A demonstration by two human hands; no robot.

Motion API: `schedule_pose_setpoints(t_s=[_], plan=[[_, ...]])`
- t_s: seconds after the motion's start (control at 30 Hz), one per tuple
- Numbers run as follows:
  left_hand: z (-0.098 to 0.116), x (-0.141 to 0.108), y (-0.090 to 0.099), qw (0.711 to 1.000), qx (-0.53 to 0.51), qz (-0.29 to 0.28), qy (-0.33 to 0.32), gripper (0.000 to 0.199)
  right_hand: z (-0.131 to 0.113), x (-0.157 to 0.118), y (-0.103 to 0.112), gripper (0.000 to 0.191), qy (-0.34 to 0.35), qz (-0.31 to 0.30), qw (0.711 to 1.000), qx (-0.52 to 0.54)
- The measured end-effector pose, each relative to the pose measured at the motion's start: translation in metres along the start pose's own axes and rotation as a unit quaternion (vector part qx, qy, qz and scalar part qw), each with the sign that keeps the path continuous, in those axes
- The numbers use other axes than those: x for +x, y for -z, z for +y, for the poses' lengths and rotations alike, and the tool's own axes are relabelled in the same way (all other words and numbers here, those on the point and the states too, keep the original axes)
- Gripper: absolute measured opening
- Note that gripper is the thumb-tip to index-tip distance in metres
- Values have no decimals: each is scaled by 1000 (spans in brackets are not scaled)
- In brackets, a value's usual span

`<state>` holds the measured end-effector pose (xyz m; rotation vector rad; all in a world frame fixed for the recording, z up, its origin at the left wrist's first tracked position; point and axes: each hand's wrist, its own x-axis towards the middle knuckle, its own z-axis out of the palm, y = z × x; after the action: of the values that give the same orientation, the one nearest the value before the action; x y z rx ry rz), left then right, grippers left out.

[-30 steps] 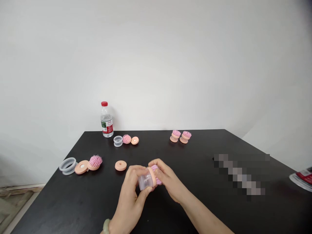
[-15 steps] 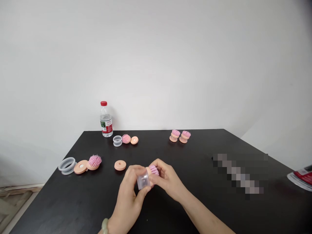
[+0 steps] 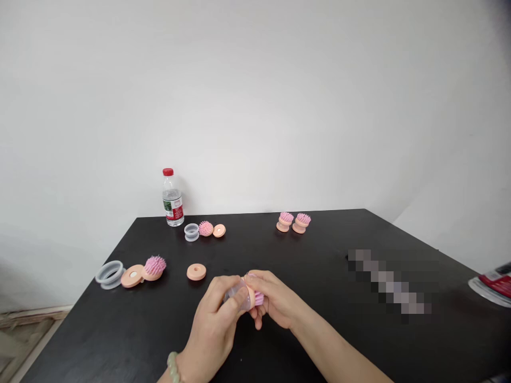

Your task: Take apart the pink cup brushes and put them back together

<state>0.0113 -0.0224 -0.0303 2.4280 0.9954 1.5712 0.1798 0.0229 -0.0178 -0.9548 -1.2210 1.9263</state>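
Close together at the near middle of the table, my two hands hold parts that meet each other. My left hand (image 3: 213, 324) is closed around a clear plastic collar (image 3: 232, 292). My right hand (image 3: 277, 298) grips a peach brush head with pink bristles (image 3: 258, 298), the bristles pointing right into its palm. The collar's rim touches the brush head's peach base; whether they are joined I cannot tell. Just beyond my left hand lies a peach round cap (image 3: 196, 272) with a hole in its centre.
At the left lie a clear collar (image 3: 109, 274), a peach disc (image 3: 132, 276) and a brush head (image 3: 154, 267). Farther back are another collar (image 3: 191, 232), brush head (image 3: 206, 229), disc (image 3: 219, 230) and a water bottle (image 3: 174, 207). Two whole brushes (image 3: 285, 222) stand back right.
My left thumb has moved up over the clear collar. My right hand has turned around the brush head, so its bristles now show lower, and some of its fingers have spread below.
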Motion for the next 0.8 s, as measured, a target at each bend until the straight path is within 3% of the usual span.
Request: schedule_pose_setpoints(t_s=[0.07, 0.13, 0.23, 0.27, 0.37, 0.43, 0.53, 0.7, 0.8], plan=[[-2, 0, 0, 1000, 7, -12, -8, 39, 0, 1, 0, 50, -2, -4, 1000, 2], [-7, -1, 1, 999, 25, -27, 35, 40, 0, 2, 2, 50, 11, 11, 1000, 3], [-23, -2, 6, 990, 81, -13, 114, 80, -1, 4, 8, 47, 60, 64, 996, -8], [-31, -2, 9, 985, 105, -9, 135, 80, -2, 4, 10, 46, 78, 86, 993, -15], [-55, 0, 17, 961, 174, -31, 211, 45, -5, 6, 16, 44, 115, 132, 984, -32], [-68, 2, 20, 947, 180, -52, 262, 32, -6, 6, 18, 44, 123, 134, 983, -37], [-75, 4, 22, 943, 149, -78, 288, 20, -5, 6, 17, 43, 126, 117, 984, -51], [-66, 5, 23, 938, 70, -64, 334, 15, -3, 7, 15, 45, 146, 115, 980, -74], [-59, 6, 21, 929, -3, -25, 369, 39, -4, 6, 15, 45, 162, 127, 975, -83]])
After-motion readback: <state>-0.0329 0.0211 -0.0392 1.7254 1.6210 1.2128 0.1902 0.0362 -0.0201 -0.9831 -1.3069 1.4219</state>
